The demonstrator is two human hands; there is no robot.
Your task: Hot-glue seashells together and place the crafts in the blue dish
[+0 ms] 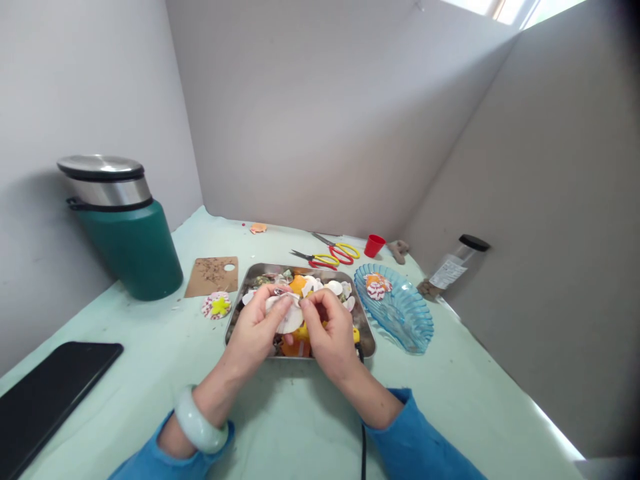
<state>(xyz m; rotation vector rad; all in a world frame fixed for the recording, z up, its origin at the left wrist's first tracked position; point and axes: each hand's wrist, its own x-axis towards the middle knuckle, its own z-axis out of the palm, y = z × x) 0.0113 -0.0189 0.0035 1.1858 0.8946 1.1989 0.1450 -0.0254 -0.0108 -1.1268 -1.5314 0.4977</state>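
A pale, rounded scallop shell (289,319) is held over the metal tray, its wide side toward me. My left hand (260,323) grips it from the left, thumb across its face and fingers behind. At the shell's upper right edge, the thumb and fingers of my right hand (330,330) are pinched together. Whether something small is also between those fingertips, I cannot tell. Beneath both hands lies the metal tray (369,343), filled with white shells (335,288), orange pieces (299,285) and yellow pieces, partly hidden by the hands.
Left stand a green bottle (133,247), a black phone (55,393), a brown board (213,277) and a decorated disc (217,305). Behind the tray lie scissors (320,260) and a red cup (375,246). A blue shell-shaped dish (407,320) and a jar (453,270) are right.
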